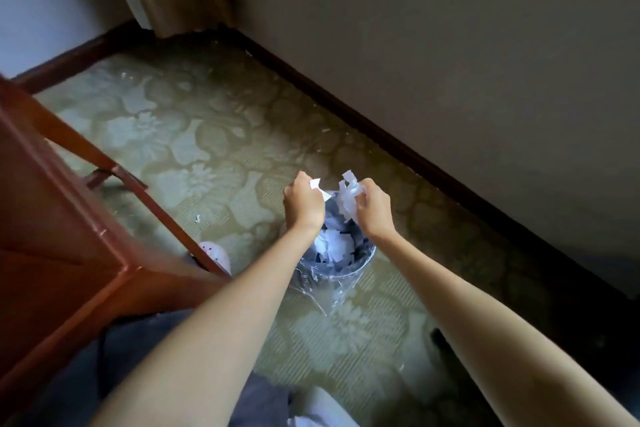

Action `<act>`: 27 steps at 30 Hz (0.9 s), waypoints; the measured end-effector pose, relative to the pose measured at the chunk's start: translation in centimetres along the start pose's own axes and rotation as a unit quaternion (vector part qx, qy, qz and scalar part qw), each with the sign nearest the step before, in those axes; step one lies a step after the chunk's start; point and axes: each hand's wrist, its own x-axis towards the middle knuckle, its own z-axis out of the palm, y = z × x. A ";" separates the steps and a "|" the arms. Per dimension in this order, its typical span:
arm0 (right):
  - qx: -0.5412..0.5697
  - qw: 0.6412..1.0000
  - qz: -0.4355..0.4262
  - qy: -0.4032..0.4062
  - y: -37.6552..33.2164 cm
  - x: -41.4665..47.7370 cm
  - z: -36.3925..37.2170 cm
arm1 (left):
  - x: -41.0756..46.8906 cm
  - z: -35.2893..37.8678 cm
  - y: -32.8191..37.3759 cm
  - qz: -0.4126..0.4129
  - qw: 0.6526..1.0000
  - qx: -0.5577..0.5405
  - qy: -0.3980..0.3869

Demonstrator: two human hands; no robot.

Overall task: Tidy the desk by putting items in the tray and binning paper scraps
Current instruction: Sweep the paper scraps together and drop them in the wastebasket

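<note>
A small round bin (346,274) lined with a clear plastic bag stands on the carpet, with several white paper scraps (334,244) inside it. Both my hands hover right over its opening. My left hand (303,204) is closed on a small white paper scrap (318,186) that sticks out past the fingers. My right hand (374,210) grips a bigger crumpled bunch of white paper (349,198). The desk top and the tray are out of view.
The reddish wooden desk (69,236) and its slanted leg (138,191) fill the left side. One loose paper scrap (197,218) lies on the patterned green carpet. A dark skirting board (415,149) and a wall run along the right. A slippered foot (216,255) shows by the desk leg.
</note>
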 end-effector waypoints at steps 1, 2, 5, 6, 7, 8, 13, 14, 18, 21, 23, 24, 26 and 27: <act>-0.009 1.000 0.018 -0.009 1.2 0.8 0.9 | 0.9 1.1 -0.7 -0.015 1.000 0.014 -0.010; -0.019 0.999 0.034 -0.016 2.2 1.6 1.8 | 1.8 2.1 -1.5 -0.028 0.999 0.027 -0.021; -0.057 0.995 0.070 -0.045 4.6 3.5 4.1 | 4.1 5.0 -3.5 -0.056 0.995 0.063 -0.058; -0.065 0.993 0.081 -0.056 5.3 4.1 4.8 | 4.8 5.8 -4.1 -0.062 0.993 0.075 -0.068; -0.072 0.991 0.091 -0.064 6.0 4.6 5.5 | 5.4 6.5 -4.7 -0.067 0.991 0.087 -0.076; -0.078 0.989 0.105 -0.075 6.7 5.1 6.2 | 6.1 7.2 -5.2 -0.073 0.989 0.096 -0.083; -0.099 0.975 0.144 -0.134 10.0 6.4 8.9 | 8.7 9.8 -8.0 -0.128 0.979 0.089 -0.131; -0.105 0.973 0.151 -0.142 10.5 6.5 9.2 | 9.0 10.3 -8.4 -0.143 0.977 0.073 -0.141; -0.152 0.959 0.149 -0.187 12.1 7.0 10.3 | 9.7 11.8 -9.5 -0.186 0.968 0.012 -0.170; -0.182 0.944 0.133 -0.243 12.9 6.8 10.9 | 9.9 12.0 -9.9 -0.176 0.962 0.041 -0.206; -0.208 0.929 0.120 -0.283 13.0 6.5 11.1 | 9.8 11.9 -10.3 -0.177 0.954 0.055 -0.234; -0.224 0.920 0.113 -0.303 12.9 6.3 11.1 | 9.8 11.9 -10.5 -0.177 0.951 0.060 -0.247; -0.250 0.903 0.097 -0.336 12.7 6.0 11.1 | 9.5 11.4 -10.7 -0.169 0.946 0.076 -0.265; -0.259 0.895 0.092 -0.352 12.7 5.8 11.1 | 9.3 11.1 -10.7 -0.162 0.945 0.085 -0.272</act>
